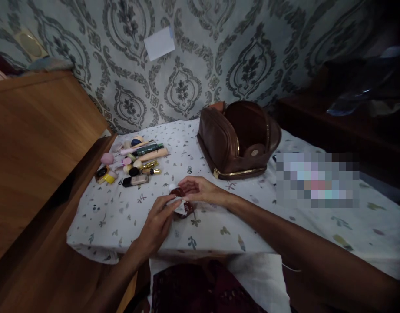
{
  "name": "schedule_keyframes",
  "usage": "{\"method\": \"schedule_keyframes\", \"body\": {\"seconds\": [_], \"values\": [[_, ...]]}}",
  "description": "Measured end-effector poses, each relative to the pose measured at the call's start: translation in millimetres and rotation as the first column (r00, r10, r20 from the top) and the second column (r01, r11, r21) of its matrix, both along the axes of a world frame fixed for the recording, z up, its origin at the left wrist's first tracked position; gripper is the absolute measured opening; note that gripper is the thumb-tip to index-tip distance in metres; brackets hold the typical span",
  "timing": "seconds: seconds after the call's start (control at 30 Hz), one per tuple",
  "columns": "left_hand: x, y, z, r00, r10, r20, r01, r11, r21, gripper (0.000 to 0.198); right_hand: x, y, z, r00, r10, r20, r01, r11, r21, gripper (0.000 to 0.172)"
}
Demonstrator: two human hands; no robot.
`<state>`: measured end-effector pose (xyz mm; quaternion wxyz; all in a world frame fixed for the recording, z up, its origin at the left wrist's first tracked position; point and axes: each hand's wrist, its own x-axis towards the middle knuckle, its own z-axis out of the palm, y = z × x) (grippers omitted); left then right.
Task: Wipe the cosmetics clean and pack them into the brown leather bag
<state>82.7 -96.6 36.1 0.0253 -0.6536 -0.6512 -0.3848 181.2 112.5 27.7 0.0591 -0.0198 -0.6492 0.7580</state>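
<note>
Near the front edge of the table, both hands meet over a small glossy reddish-brown item (188,209) with a white part across its middle, perhaps a label or a wipe. What kind of thing it is I cannot make out. My left hand (159,217) grips it from the left, fingers laid over its top. From the right, my right hand (201,190) pinches at it with thumb and curled fingers. A small white round piece (171,187) shows just behind it, whether attached or not being unclear. The fingers hide much of the item.
A brown cosmetic bag (216,139) stands unzipped behind my right hand. Several makeup items lie left, including a foundation bottle (135,181), a dark green tube (149,149) and a pink sponge (107,158). A wooden cabinet (46,130) borders the table's left; a blurred-out patch covers something right.
</note>
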Motion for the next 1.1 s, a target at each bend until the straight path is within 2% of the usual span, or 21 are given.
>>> {"method": "schedule_keyframes", "body": {"seconds": [0.1, 0.2, 0.3, 0.43, 0.5, 0.6, 0.7, 0.83, 0.93, 1.03, 1.1], "values": [[-7, 10, 1.6, 0.996, 0.082, 0.045, -0.082, 0.997, -0.008, 0.041, 3, -3, 2.2, 0.999, 0.025, -0.027, -0.025, 1.000, -0.001, 0.056], [-19, 22, 7.5, 0.985, 0.138, 0.106, -0.133, 0.989, -0.058, 0.035, 4, -8, 1.7, 0.998, 0.016, -0.063, -0.011, 0.997, 0.074, 0.064], [-29, 32, 12.6, 0.976, 0.124, 0.178, -0.101, 0.986, -0.132, 0.032, 5, -15, 0.7, 0.995, -0.022, -0.101, 0.040, 0.983, 0.181, 0.079], [-31, 40, 13.4, 0.967, 0.101, 0.235, -0.061, 0.983, -0.174, 0.031, 7, -26, -1.0, 0.989, -0.118, -0.086, 0.142, 0.924, 0.355, 0.099], [-31, 41, 13.0, 0.959, 0.111, 0.262, -0.066, 0.983, -0.174, 0.031, 7, -31, -2.7, 0.988, -0.140, -0.068, 0.155, 0.923, 0.352, 0.101], [-33, 42, 15.5, 0.926, 0.136, 0.352, -0.081, 0.983, -0.166, 0.031, 5, -33, -5.2, 0.986, -0.147, -0.077, 0.159, 0.971, 0.177, 0.099], [-37, 47, 23.6, 0.874, 0.165, 0.457, -0.106, 0.983, -0.151, 0.032, 4, -28, -4.7, 0.976, -0.181, -0.123, 0.192, 0.978, 0.085, 0.095], [-35, 62, 40.3, 0.860, 0.142, 0.490, -0.098, 0.989, -0.114, 0.034, 2, -15, -0.9, 0.924, -0.320, -0.210, 0.350, 0.929, 0.124, 0.086], [-30, 76, 49.0, 0.895, 0.051, 0.444, -0.024, 0.998, -0.066, 0.032, 1, -6, 1.4, 0.877, -0.407, -0.254, 0.452, 0.878, 0.157, 0.067], [-27, 87, 49.3, 0.910, -0.003, 0.415, 0.029, 0.998, -0.056, 0.031, 1, -1, 2.0, 0.878, -0.399, -0.265, 0.467, 0.834, 0.293, 0.041], [-30, 92, 46.4, 0.908, -0.009, 0.419, 0.037, 0.998, -0.058, 0.032, 1, -1, 1.1, 0.901, -0.383, -0.205, 0.433, 0.822, 0.369, 0.040]]}}
